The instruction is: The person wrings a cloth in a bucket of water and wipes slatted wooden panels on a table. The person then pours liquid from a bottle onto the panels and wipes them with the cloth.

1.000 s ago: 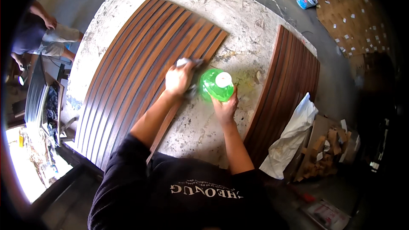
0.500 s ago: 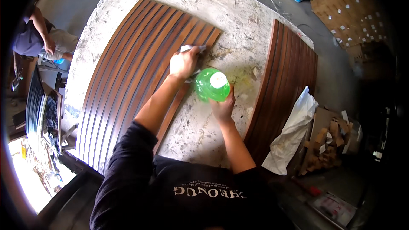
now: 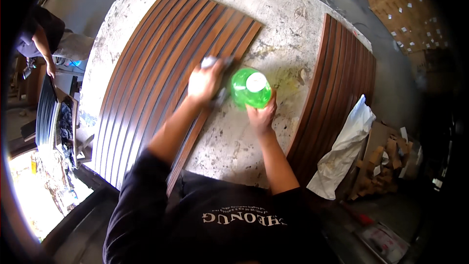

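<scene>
My left hand (image 3: 202, 84) is closed over a crumpled whitish cloth (image 3: 209, 62), pressed to a brown slatted wood panel (image 3: 151, 63) near its right edge; the hand and cloth are blurred. Close beside it, above the pale tabletop, my right hand (image 3: 263, 115) grips a translucent green bottle (image 3: 241, 89) with a white cap. The fingers wrap the near side of the bottle, and its cap faces up toward me. Dark grooves run between the slats of the panel, and its lower left part shines with reflected light.
The paint-stained white table (image 3: 283, 0) carries a second slatted panel (image 3: 337, 68) at the right. A white plastic sack (image 3: 342, 151) and a box of cardboard scraps (image 3: 383, 164) stand near right. At far left, a person (image 3: 46, 36) reaches toward dark curved strips (image 3: 45, 110).
My left hand has slid with the cloth a little left and toward me along the panel. The bottle stays in my right hand. The other person's arm has moved onto the dark strips.
</scene>
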